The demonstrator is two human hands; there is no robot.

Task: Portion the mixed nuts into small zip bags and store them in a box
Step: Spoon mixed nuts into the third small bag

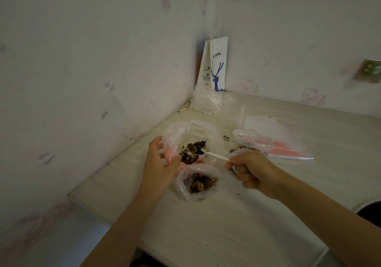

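A large clear bag of mixed nuts [191, 141] stands open on the pale table [206, 235]. My left hand [159, 161] holds its near-left rim, thumb and fingers curled round the plastic. My right hand [247, 170] grips a white plastic spoon [214, 155], whose bowl lies in the nuts of the large bag. A small zip bag with nuts [199, 182] stands open just in front of the large bag. A second small bag with nuts [249, 143] stands behind my right hand, partly hidden by it.
Empty zip bags with pink strips [288, 149] lie flat to the right. Crumpled clear plastic [210, 102] and a white paper coffee bag [218, 65] fill the back corner. Walls close the left and back. A dark round object [369, 213] sits at the right edge.
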